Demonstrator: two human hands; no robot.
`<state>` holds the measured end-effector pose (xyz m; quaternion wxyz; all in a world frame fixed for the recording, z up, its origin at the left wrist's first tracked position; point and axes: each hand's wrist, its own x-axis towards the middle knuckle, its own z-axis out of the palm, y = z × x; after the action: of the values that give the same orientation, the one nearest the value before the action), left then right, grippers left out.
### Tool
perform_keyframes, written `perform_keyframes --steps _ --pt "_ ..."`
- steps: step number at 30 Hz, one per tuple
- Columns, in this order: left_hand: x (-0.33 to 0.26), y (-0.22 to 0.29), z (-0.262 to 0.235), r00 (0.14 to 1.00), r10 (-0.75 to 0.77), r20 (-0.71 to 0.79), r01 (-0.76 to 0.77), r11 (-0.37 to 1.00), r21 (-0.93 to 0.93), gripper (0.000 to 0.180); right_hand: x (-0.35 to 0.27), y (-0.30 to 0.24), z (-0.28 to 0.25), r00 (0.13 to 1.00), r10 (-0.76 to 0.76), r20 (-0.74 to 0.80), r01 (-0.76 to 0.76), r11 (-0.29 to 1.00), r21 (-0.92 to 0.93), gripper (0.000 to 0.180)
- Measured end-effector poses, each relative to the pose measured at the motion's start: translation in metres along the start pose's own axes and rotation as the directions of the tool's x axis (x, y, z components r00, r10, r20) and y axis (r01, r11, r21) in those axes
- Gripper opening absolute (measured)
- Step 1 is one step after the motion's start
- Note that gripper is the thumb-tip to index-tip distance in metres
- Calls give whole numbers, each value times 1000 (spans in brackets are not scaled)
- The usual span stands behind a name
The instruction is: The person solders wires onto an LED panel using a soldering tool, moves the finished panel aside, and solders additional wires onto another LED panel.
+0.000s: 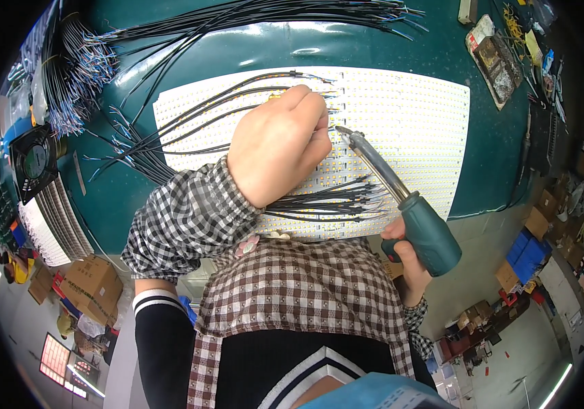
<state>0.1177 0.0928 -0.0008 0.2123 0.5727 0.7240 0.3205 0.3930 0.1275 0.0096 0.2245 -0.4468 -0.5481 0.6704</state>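
**Soldering iron poised over a sheet of LED strips**

The person leans over a dark green workbench (483, 170), where a wide white panel of LED strips (415, 123) lies flat. The left hand (282, 143) rests curled on the panel near its upper middle, fingers bent down tight over the board; what they pinch is hidden beneath the knuckles, so I cannot tell whether a wire is in them. Thin black wires (203, 112) fan out from under that hand toward the left edge of the panel. A second bundle of black wires (326, 201) lies across the panel's lower part, just beside the wrist.

The right hand (408, 255) is wrapped shut around the green handle of a soldering iron (401, 198), its metal shaft slanting up and left, the tip close to the left hand's fingers.

More cut wires (271, 17) lie along the bench's far edge. Cardboard boxes (91, 283) sit on the floor to the left.
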Motion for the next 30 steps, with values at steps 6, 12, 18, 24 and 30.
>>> perform_keyframes --steps 6,12,18,24,30 --pt "0 1 0 1000 1 1 -1 1000 1 11 2 0 -1 999 -18 50 22 996 -81 67" --pt "0 2 -1 1000 0 7 0 1000 4 12 1 -10 9 998 -61 -14 59 994 -87 44" --pt "-1 -3 -3 1000 5 29 -5 1000 -6 11 5 -13 12 1000 -29 -11 29 997 -67 52" --pt "-2 -12 -13 990 73 122 -56 988 -144 11 8 -15 4 999 -44 23 42 997 61 46" --pt "-4 -4 -9 995 90 47 -90 996 -1 8 7 -13 4 998 -61 -8 62 993 98 42"
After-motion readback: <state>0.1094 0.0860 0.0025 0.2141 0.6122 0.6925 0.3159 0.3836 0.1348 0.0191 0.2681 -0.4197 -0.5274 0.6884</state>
